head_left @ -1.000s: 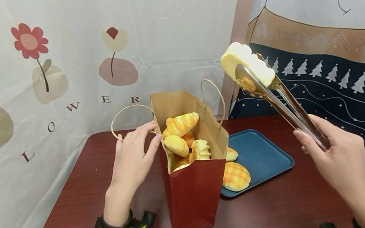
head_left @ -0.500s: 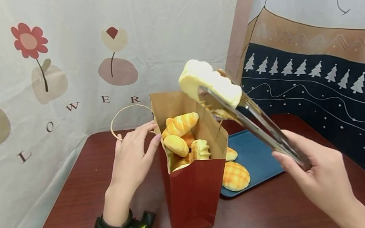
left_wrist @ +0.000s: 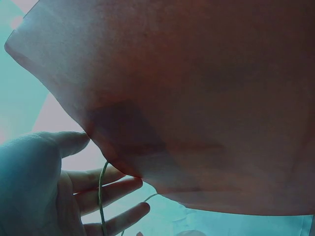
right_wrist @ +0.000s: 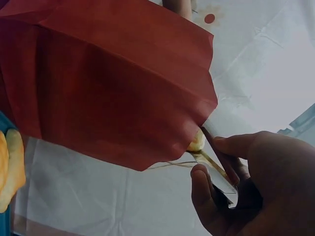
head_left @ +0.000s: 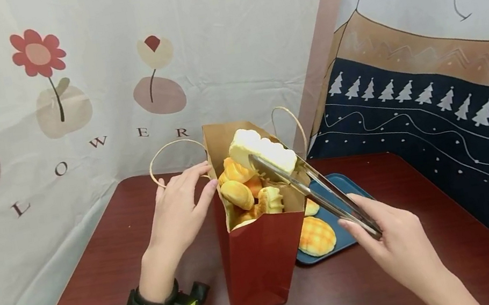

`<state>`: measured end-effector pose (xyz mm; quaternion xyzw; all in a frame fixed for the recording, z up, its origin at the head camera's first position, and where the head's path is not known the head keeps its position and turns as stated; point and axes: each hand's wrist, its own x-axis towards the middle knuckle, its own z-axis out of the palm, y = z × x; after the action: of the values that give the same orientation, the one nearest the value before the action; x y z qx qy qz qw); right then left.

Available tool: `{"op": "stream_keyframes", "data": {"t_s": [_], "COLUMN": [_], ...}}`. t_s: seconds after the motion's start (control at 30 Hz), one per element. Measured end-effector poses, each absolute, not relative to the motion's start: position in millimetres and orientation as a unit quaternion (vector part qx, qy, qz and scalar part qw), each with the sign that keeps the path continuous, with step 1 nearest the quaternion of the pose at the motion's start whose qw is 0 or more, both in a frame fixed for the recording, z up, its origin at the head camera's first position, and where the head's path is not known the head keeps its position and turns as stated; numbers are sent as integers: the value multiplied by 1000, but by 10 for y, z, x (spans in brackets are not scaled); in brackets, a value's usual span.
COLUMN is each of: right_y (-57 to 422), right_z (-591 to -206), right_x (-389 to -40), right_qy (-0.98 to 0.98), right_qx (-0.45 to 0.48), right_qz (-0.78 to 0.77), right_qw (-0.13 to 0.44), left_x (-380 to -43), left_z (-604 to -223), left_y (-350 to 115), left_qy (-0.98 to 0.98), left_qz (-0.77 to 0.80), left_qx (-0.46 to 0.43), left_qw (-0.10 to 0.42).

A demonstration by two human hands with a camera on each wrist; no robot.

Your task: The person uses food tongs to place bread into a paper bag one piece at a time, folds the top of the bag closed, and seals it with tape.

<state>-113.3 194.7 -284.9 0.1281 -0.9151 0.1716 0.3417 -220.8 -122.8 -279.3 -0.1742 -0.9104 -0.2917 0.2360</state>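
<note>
My right hand [head_left: 395, 240] grips metal tongs [head_left: 318, 194], whose tips clasp a pale, ridged bread piece [head_left: 261, 149]. That piece is over the mouth of an upright red paper bag [head_left: 264, 263]. Inside the bag lie several breads, among them a small oval roll [head_left: 237, 194] and a ridged piece [head_left: 270, 200]. My left hand [head_left: 175, 205] rests its fingertips and thumb against the bag's left rim, fingers fairly straight, as the left wrist view also shows. A string handle [left_wrist: 101, 196] crosses those fingers. The right wrist view hides most of the held bread behind the bag.
Right of the bag, partly behind it, a blue tray [head_left: 343, 181] carries a round checked bun [head_left: 316, 236] and another bread [head_left: 311, 207]. The second string handle [head_left: 288, 109] arches at the bag's far right. Printed cloth hangs behind the dark red table [head_left: 112, 263].
My right hand has swung left and down with the tongs, taking the pale bread from above the tray to the bag's mouth. My left hand and the bag stay put.
</note>
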Motion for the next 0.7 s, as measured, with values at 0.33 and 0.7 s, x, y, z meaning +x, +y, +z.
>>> {"op": "stream_keyframes", "data": {"t_s": [0.33, 0.7], "right_y": [1973, 2161], "right_z": [-2843, -2965], "right_x": [-1117, -1123], "right_qy": [-922, -847], "right_qx": [113, 128], "right_qz": [180, 331], "right_qw": [324, 395], "left_x": [-2207, -2203], "left_z": [-2807, -2801], "left_y": [-1213, -1226], "left_qy": [-911, -910], "left_qz": [-294, -295], "left_qx": [-172, -173], "left_qw": [235, 234]}}
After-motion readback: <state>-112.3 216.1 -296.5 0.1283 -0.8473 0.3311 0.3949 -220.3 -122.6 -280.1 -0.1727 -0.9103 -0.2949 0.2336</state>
